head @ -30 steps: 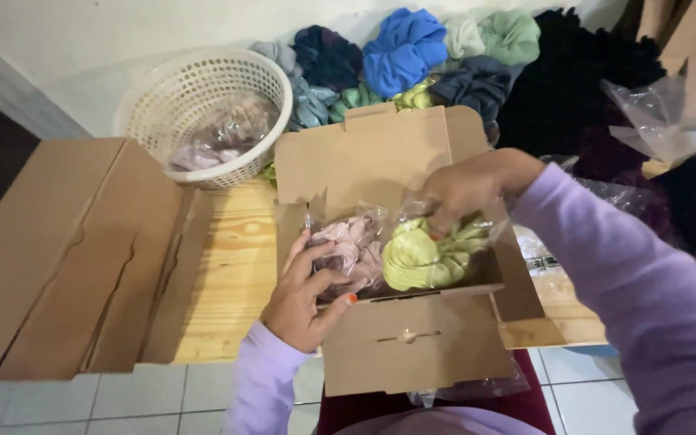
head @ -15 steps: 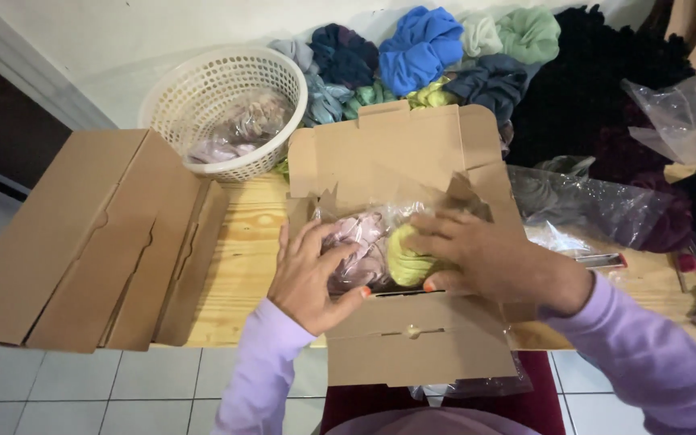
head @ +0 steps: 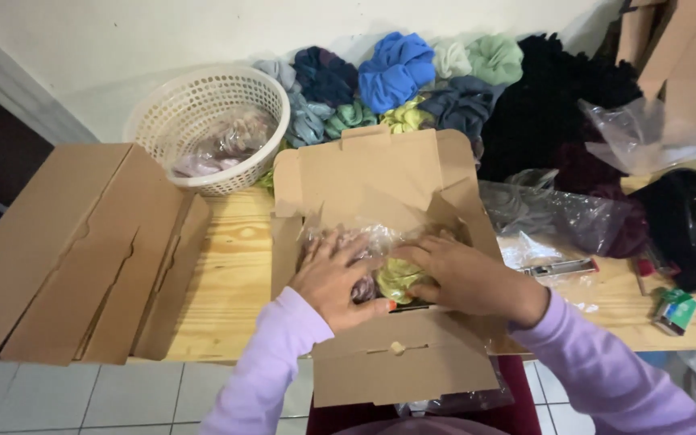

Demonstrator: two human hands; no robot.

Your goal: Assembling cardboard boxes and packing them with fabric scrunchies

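Observation:
An open brown cardboard box [head: 380,181] sits on the wooden table, lid tilted back. Inside lie clear plastic bags, one with a pink fabric scrunchie [head: 362,287], one with a yellow-green scrunchie [head: 396,278]. My left hand [head: 333,278] lies flat on the pink bag, fingers spread. My right hand [head: 461,274] presses down over the yellow-green bag. Both hands rest inside the box; neither grips anything that I can see.
Flat folded cardboard boxes [head: 74,242] lie at the left. A white plastic basket [head: 203,121] holds bagged items. A pile of coloured scrunchies [head: 396,72] lines the wall. Plastic bags [head: 557,213], a tape dispenser [head: 690,217] and a small green box [head: 674,310] sit at the right.
My right hand came down from the box's back right onto the yellow-green bag. Both hands now press flat on the bags inside the box.

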